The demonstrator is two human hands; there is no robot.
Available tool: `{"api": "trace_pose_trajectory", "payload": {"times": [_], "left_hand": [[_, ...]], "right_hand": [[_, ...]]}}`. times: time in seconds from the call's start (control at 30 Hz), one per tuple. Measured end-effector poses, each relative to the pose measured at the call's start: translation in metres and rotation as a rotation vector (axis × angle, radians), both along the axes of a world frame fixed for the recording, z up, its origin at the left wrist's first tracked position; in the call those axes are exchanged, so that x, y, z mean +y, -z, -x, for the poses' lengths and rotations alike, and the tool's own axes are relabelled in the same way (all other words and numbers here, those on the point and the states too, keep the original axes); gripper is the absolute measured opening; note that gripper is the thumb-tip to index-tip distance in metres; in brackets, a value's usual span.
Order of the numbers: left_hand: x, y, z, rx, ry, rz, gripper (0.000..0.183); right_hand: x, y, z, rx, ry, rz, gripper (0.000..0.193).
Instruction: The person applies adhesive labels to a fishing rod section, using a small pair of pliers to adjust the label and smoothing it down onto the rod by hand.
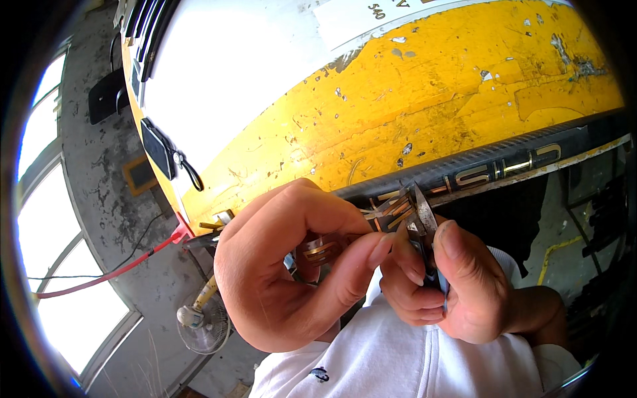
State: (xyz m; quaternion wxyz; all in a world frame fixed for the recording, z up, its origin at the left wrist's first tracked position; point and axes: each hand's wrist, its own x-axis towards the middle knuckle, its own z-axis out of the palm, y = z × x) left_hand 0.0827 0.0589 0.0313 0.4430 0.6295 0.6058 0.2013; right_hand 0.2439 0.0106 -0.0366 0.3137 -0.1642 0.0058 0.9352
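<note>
Low over the table's near edge, my left hand (285,265) is curled, with thumb and forefinger pinching a thin clear decal strip (322,252) that has gold marks. Part of the strip is hidden inside the curled fingers. Close beside those fingertips, my right hand (468,285) is closed around a small cutting tool with pointed metal blades (421,219). My right thumb presses along its side, and the fingers cover most of its handle. Behind both hands, a dark carbon-patterned tube (511,162) with gold lettering lies along the table's edge.
The table top (424,99) is scuffed yellow, with a white sheet (232,60) across its far left. A phone (158,149) with a strap, black strips (147,30) and a red cable (133,260) are at the left. A fan (202,325) stands below.
</note>
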Motion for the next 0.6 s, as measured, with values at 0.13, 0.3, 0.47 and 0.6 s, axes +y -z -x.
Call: {"api": "trace_pose_trajectory", "payload": {"times": [0.13,0.3,0.47,0.6], "left_hand": [[0.0026,-0.0015,-0.0018,0.009,-0.006,0.017,0.022],[0.0026,-0.0008,-0.0006,0.017,0.013,0.003,0.023],[0.0007,0.0002,-0.0030,0.016,-0.024,-0.009,0.024],[0.0005,0.0017,-0.0005,0.007,-0.013,-0.018,0.024]], "right_hand": [[0.0031,-0.0023,-0.0017,0.002,-0.005,0.029,0.052],[0.0032,-0.0056,-0.0012,-0.002,0.004,0.057,0.052],[0.0027,-0.0059,0.0000,-0.009,0.026,0.054,0.051],[0.0036,-0.0055,0.0003,-0.039,0.025,0.025,0.051]]}}
